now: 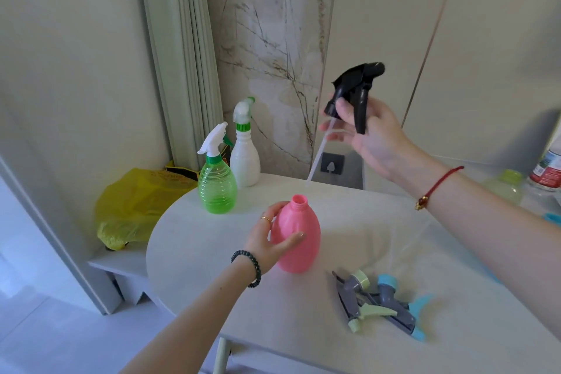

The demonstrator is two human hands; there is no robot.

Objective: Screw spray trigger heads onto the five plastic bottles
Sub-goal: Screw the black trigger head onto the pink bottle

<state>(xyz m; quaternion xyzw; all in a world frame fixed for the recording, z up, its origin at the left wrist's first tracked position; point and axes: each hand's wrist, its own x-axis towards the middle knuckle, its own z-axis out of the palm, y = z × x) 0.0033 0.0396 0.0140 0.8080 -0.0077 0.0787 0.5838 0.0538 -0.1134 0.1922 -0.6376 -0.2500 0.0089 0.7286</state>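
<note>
Where the pale desk (pixel 212 258) fills the lower half of the view, its rounded end lies to the left, with a pleated curtain (pixel 179 55) and a veined marble panel (pixel 273 39) rising behind it. A crumpled yellow bag (pixel 133 209) rests on a low ledge beyond the desk's left end. Right hand (pixel 376 136): raised above the far side of the desk, thumb and fingers closed on the collar of the black trigger head (pixel 355 91), which is upright in the air. Left hand (pixel 264 240): fingers and thumb curled round the side of the pink bottle (pixel 300 237). This bottle stands upright near the middle of the desk, its threaded neck bare, and lies well below and to the left of the black trigger head. Green bottle (pixel 217 188): ribbed, translucent, upright near the far left edge of the desk, fitted with a white head on a green collar. White bottle (pixel 245 164): just behind the green bottle, likewise fitted with a head on a green collar. Grey-and-green trigger head (pixel 349 297) and grey-and-blue trigger head (pixel 397 310): lying on their sides on the near right of the desk, overlapping one another. Dip tube (pixel 317 155): clear, slanting down and left from the black trigger head. Bead bracelet (pixel 255 267): dark, on the left wrist. Red cord (pixel 437 185): on the right wrist. Ring (pixel 265 218): on a finger of the left hand.
</note>
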